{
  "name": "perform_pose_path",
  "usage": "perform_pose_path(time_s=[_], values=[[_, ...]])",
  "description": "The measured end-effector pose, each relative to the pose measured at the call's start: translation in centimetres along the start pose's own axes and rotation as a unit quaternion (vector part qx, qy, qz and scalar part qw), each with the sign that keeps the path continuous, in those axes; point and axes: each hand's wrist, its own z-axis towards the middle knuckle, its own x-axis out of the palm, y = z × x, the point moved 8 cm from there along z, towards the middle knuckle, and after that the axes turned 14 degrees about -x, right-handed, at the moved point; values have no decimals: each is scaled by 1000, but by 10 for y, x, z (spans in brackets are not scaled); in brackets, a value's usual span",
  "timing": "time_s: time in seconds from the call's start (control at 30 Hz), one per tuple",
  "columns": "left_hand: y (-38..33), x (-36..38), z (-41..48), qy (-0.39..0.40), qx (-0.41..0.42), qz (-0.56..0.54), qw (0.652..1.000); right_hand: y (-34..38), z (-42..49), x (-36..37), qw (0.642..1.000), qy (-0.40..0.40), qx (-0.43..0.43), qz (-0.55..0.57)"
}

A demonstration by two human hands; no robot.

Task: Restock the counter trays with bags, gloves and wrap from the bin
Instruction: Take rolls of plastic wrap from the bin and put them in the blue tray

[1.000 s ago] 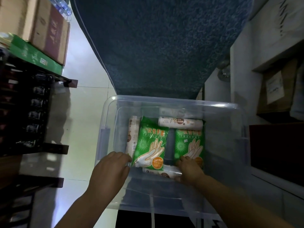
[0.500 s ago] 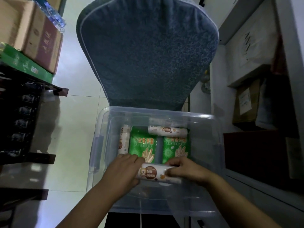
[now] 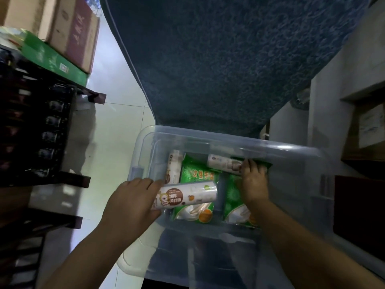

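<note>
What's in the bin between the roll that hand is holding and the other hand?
In the head view, the bin's bare floor strip and part of a green glove pack lie between the roll in the left hand and the right hand.

in the bin (image 3: 291,151), two glove packs (image 3: 195,176) lie side by side, rolls (image 3: 174,167) left and behind them.

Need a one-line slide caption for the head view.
Left hand holds a wrap roll over the clear bin; right hand grips another roll.
</note>
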Motion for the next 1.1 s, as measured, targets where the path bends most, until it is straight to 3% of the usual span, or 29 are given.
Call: perform_pose_path(time_s=[0.1,0.2,0.4,0.57,0.77,0.9,1.1], values=[[-1,4,1,-5,11,3,1000,-6,5,6,995,6,-13,-100],[-1,1,1,-15,11,2,1000,-14,6,5,992,14,-30,-121],[0,-13,-6,-19,4,4,1000,-10,-25,-7,999,26,-44,6],[-1,-43,-22,-40,19,7,999,3,-79,-46,1000,0,-30,6],[5,-97,-44,-85,60,-5,995,38,-165,-134,988,-142,11,54],[-4,-139,-68,-132,87,-70,985,61,-237,-191,968,-238,50,57],[-59,-176,-103,-155,166,-158,961,73,-358,-239,934,-329,133,37]])
